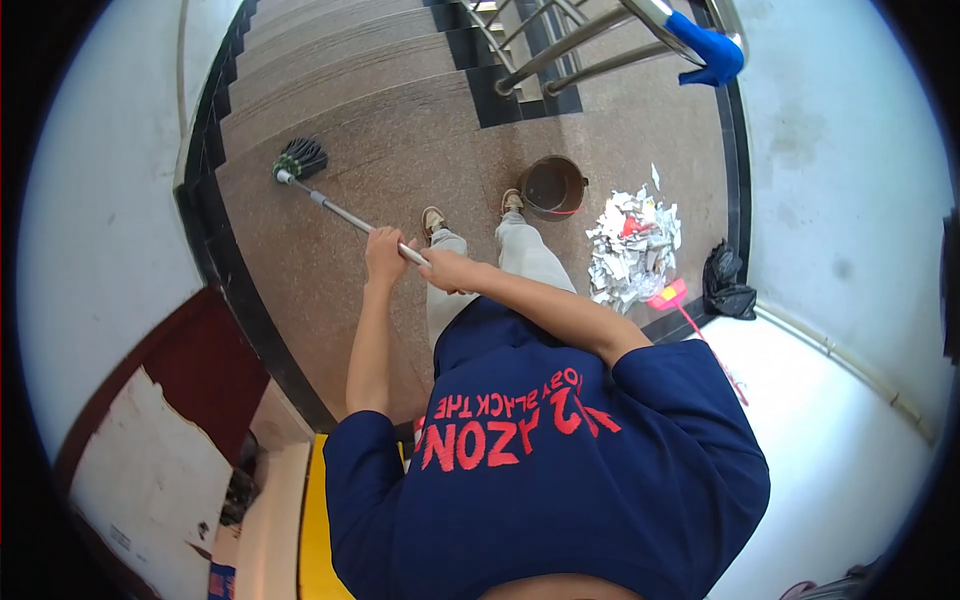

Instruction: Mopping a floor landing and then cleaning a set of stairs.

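Observation:
Both of my hands are closed around the metal handle of a mop [349,217]. Farther along the handle is my left hand [387,256], while my right hand [451,270] grips it closer to my waist. From there the handle slants away to the left. At its far end the dark grey mop head [301,157], with a green and white fitting, rests on the speckled stone floor [367,161] near the lowest stair step. A dark bucket [555,189] with a red handle grip stands beside my right foot, with what looks like dark water inside.
Stone stairs [337,82] with a steel railing [566,49] rise ahead. A blue cloth [705,51] hangs on the rail. To the right lie a heap of torn paper [634,244], a pink dustpan [667,295] and a black plastic bag [726,285]. Black-skirted walls [112,165] flank the landing.

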`<state>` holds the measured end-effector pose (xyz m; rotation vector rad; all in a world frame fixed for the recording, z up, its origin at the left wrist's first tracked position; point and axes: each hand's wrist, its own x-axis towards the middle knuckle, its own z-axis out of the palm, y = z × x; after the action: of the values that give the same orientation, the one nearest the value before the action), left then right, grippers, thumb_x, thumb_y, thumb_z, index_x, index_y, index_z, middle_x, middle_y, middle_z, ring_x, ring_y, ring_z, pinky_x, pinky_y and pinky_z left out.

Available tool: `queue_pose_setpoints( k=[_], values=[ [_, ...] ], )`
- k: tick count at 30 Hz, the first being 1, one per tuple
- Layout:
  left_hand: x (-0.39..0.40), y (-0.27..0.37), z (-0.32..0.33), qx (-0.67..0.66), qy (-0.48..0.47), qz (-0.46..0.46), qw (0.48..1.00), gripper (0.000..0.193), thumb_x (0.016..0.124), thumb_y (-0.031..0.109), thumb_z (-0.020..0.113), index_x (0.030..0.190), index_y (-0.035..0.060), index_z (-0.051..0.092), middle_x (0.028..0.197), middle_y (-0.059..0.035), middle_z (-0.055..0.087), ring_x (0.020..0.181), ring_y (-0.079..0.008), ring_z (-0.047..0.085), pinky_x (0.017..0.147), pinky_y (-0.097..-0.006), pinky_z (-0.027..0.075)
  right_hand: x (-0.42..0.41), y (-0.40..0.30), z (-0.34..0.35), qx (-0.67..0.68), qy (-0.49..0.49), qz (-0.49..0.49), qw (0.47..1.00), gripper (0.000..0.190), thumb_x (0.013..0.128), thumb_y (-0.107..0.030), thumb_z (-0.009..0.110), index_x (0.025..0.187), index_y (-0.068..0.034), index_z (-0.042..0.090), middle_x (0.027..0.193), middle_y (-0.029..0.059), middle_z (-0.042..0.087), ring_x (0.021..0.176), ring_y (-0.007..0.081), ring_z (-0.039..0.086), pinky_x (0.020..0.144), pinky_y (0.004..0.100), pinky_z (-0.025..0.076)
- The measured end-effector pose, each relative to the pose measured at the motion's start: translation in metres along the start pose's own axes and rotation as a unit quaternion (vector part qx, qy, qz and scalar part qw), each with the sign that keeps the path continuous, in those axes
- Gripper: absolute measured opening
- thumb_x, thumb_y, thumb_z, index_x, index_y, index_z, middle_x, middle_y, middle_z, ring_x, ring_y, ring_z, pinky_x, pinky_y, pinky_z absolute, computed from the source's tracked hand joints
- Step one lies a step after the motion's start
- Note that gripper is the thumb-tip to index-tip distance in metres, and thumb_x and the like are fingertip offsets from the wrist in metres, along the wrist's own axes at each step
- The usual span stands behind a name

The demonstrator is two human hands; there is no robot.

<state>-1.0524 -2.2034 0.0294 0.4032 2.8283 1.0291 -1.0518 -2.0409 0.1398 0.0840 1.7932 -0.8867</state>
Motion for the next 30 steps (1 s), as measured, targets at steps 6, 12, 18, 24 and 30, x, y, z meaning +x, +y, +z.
queue_pose_setpoints(
  k=[6, 12, 18, 24, 30],
  values=[
    [0.014, 0.0, -0.006, 0.046, -0.115, 0.041, 0.991, 0.026, 0.073, 0.028, 0.07, 0.064, 0.0083, 0.055, 0.071, -0.0094, 0.056, 0.078, -0.0314, 0.055, 0.073, -0.0435, 0.043, 0.002, 0.008, -0.003, 0.027, -0.008, 0.012, 1.0, 0.035, 0.093, -0.028, 0.044, 0.119, -0.003, 0.046, 0.068, 0.0143, 0.06, 0.046, 0.0222, 0.06, 0.038, 0.036, 0.048],
    [0.024, -0.01, -0.001, 0.037, -0.173, 0.055, 0.983, 0.023, 0.07, 0.025, 0.07, 0.06, 0.0084, 0.057, 0.066, -0.0117, 0.057, 0.072, -0.0331, 0.056, 0.07, -0.0453, 0.043, 0.006, 0.016, -0.012, 0.069, -0.063, 0.02, 0.995, 0.039, 0.094, -0.035, 0.042, 0.115, -0.002, 0.05, 0.072, 0.0131, 0.062, 0.052, 0.0217, 0.063, 0.043, 0.0364, 0.052],
    [0.021, -0.006, 0.008, 0.053, -0.243, 0.086, 0.965, 0.023, 0.068, 0.025, 0.069, 0.059, 0.007, 0.057, 0.066, -0.0139, 0.057, 0.073, -0.0342, 0.056, 0.071, -0.0455, 0.044, -0.004, 0.058, -0.045, 0.194, -0.057, 0.019, 0.979, 0.045, 0.095, -0.041, 0.039, 0.11, -0.003, 0.057, 0.081, 0.014, 0.065, 0.062, 0.0231, 0.066, 0.051, 0.0369, 0.055],
    [0.043, 0.06, 0.047, 0.085, -0.347, 0.079, 0.931, 0.026, 0.072, 0.03, 0.068, 0.062, 0.0065, 0.063, 0.069, -0.0164, 0.058, 0.074, -0.0365, 0.058, 0.068, -0.0468, 0.046, 0.038, 0.239, -0.059, 0.14, 0.283, -0.02, 0.949, 0.038, 0.09, -0.035, 0.044, 0.098, -0.004, 0.065, 0.09, 0.015, 0.069, 0.075, 0.0257, 0.068, 0.063, 0.0417, 0.054],
    [0.035, 0.134, 0.17, 0.04, -0.368, 0.07, 0.926, 0.026, 0.066, 0.032, 0.067, 0.06, 0.0076, 0.065, 0.064, -0.0158, 0.062, 0.064, -0.0362, 0.062, 0.062, -0.0458, 0.048, 0.051, 0.363, -0.083, 0.342, 0.155, 0.187, 0.908, 0.034, 0.087, -0.031, 0.05, 0.088, -0.002, 0.065, 0.083, 0.0181, 0.067, 0.075, 0.0243, 0.068, 0.068, 0.0363, 0.052]
  ],
)
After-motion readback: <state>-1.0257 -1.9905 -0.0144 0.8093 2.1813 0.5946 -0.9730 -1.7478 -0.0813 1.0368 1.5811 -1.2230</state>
